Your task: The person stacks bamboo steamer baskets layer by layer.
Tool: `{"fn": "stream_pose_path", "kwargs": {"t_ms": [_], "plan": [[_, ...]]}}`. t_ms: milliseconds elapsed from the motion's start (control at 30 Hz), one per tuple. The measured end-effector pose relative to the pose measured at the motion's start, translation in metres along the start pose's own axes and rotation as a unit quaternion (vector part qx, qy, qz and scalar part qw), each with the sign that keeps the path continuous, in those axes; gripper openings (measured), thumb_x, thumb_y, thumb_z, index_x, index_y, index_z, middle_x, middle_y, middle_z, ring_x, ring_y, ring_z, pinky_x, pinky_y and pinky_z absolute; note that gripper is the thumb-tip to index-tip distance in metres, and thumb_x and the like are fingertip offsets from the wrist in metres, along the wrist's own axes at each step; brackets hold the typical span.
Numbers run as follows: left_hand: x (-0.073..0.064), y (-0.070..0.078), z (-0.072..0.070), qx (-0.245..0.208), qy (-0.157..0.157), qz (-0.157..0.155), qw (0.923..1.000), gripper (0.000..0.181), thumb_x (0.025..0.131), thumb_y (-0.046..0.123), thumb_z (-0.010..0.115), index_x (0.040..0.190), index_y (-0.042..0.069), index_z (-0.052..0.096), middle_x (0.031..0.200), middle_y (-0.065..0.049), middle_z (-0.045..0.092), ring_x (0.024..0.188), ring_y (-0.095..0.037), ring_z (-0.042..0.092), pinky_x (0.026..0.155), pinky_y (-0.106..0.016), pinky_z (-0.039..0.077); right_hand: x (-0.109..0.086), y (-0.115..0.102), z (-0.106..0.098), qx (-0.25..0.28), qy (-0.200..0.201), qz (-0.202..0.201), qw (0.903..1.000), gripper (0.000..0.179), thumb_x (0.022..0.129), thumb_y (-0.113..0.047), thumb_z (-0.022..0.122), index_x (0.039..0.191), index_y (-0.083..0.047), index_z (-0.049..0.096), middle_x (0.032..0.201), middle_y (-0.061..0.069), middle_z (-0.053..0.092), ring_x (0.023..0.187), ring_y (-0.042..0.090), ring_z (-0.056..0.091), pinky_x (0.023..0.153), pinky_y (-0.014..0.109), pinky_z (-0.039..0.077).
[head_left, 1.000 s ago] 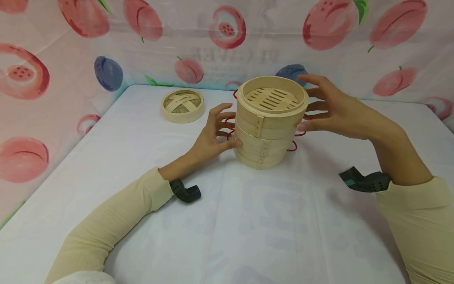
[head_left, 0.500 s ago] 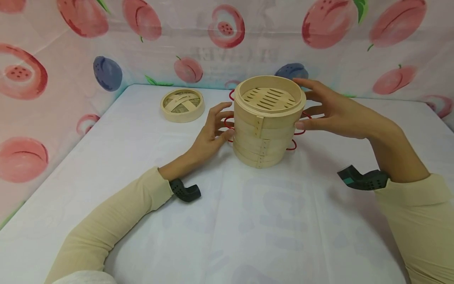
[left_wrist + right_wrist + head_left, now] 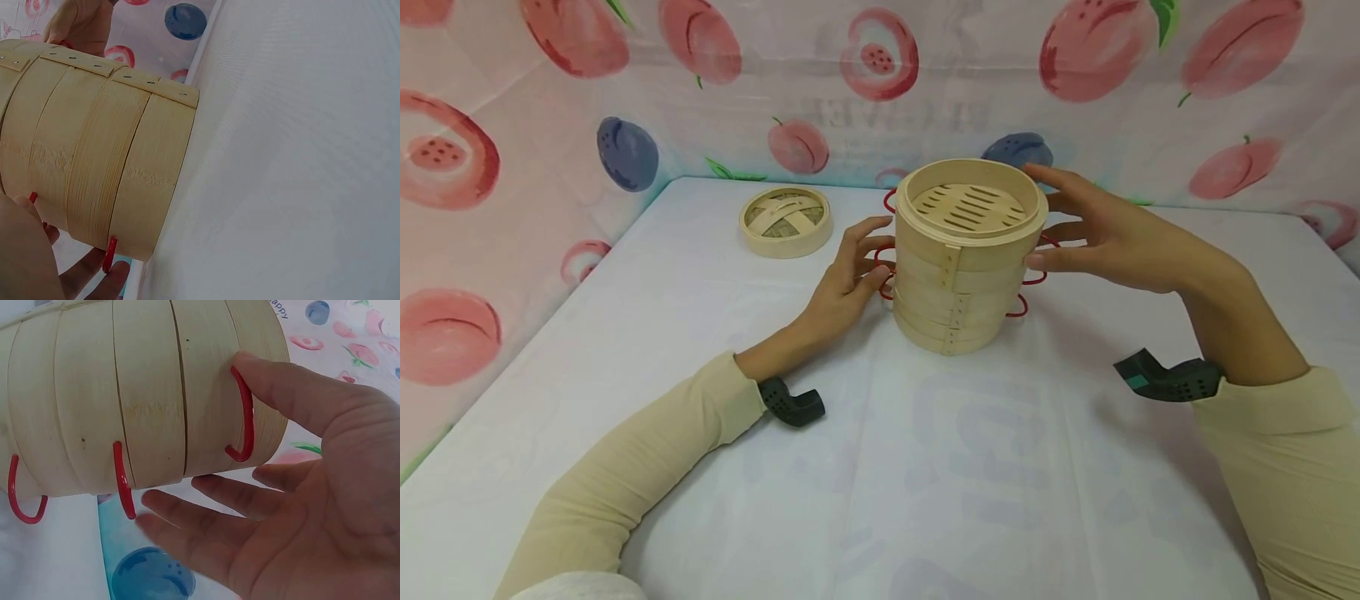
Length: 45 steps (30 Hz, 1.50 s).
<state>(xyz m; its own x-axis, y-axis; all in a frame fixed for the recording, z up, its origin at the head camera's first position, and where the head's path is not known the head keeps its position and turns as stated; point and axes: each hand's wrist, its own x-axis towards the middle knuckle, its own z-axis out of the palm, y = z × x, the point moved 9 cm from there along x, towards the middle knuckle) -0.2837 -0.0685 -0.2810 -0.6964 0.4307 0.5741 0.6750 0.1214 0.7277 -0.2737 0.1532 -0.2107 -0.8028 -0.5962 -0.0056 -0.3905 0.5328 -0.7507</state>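
A bamboo steamer (image 3: 962, 275) of stacked tiers stands upright on the table in the head view. Its top tier has no lid and shows a slatted base. Red loop handles stick out on both sides. My left hand (image 3: 842, 287) is at the steamer's left side, thumb and fingers spread by the red loops. Against the upper right side rests my right thumb; the other fingers of that right hand (image 3: 1112, 229) extend loosely behind. In the right wrist view, the thumb lies by a red handle (image 3: 249, 419) and the fingers look nearly straight. Some left fingertips are hidden.
A round woven steamer lid (image 3: 786, 222) lies on the white table cover (image 3: 880, 467), behind and left of the stack. A fruit-print cloth (image 3: 760, 50) hangs along the back and left. Dark wrist cameras (image 3: 792, 404) sit at both cuffs.
The steamer's upper part has shifted slightly left, and my right hand with it. My left thumb has drawn back from the front wall to the left side.
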Motion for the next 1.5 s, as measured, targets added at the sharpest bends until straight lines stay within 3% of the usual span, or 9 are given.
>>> {"fn": "stream_pose_path", "kwargs": {"t_ms": [533,833,1100,1367,1500], "plan": [[-0.0004,-0.0008,-0.0003,-0.012,0.004,-0.001,0.9999,0.052,0.099,0.0,0.046,0.141,0.012,0.019,0.129,-0.021,0.051,0.104,-0.029,0.062,0.087,-0.036,0.05,0.0001,0.0028,0.0006,0.031,-0.003,0.003,0.9995,0.084,0.091,-0.012,0.066,0.153,-0.034,0.013,0.149,0.008,0.028,0.124,0.037,0.044,0.082,0.025,0.051],[0.0002,-0.002,0.0004,-0.042,0.001,-0.013,0.999,0.06,0.1,0.0,0.045,0.147,0.014,0.01,0.129,-0.02,0.052,0.105,-0.03,0.062,0.084,-0.048,0.051,-0.0003,0.0022,0.0002,0.037,-0.004,0.001,0.9993,0.083,0.091,-0.011,0.066,0.152,-0.035,0.015,0.149,0.006,0.028,0.124,0.035,0.045,0.082,0.026,0.052],[0.0021,-0.0007,-0.0032,-0.027,0.002,-0.011,0.9996,0.069,0.098,0.0,0.048,0.153,0.019,0.009,0.131,-0.017,0.052,0.106,-0.024,0.061,0.09,-0.036,0.05,0.0014,0.0015,-0.0003,0.027,-0.003,0.001,0.9996,0.084,0.091,-0.013,0.067,0.152,-0.035,0.014,0.148,0.008,0.03,0.123,0.036,0.046,0.082,0.027,0.052],[0.0006,-0.0012,-0.0032,-0.042,0.001,-0.022,0.9989,0.071,0.097,-0.005,0.048,0.153,0.013,0.009,0.133,-0.021,0.051,0.103,-0.029,0.062,0.086,-0.042,0.05,0.0003,0.0028,0.001,0.033,-0.007,-0.01,0.9994,0.084,0.091,-0.013,0.066,0.152,-0.036,0.014,0.148,0.006,0.029,0.123,0.035,0.047,0.083,0.029,0.053],[0.0003,-0.0054,-0.0031,-0.041,0.0,-0.035,0.9985,0.071,0.098,-0.002,0.048,0.154,0.016,0.009,0.133,-0.02,0.052,0.103,-0.027,0.062,0.087,-0.041,0.05,0.0005,0.0024,0.0003,0.031,-0.004,-0.013,0.9994,0.083,0.091,-0.013,0.066,0.152,-0.035,0.015,0.149,0.006,0.029,0.123,0.036,0.046,0.082,0.029,0.053]]}}
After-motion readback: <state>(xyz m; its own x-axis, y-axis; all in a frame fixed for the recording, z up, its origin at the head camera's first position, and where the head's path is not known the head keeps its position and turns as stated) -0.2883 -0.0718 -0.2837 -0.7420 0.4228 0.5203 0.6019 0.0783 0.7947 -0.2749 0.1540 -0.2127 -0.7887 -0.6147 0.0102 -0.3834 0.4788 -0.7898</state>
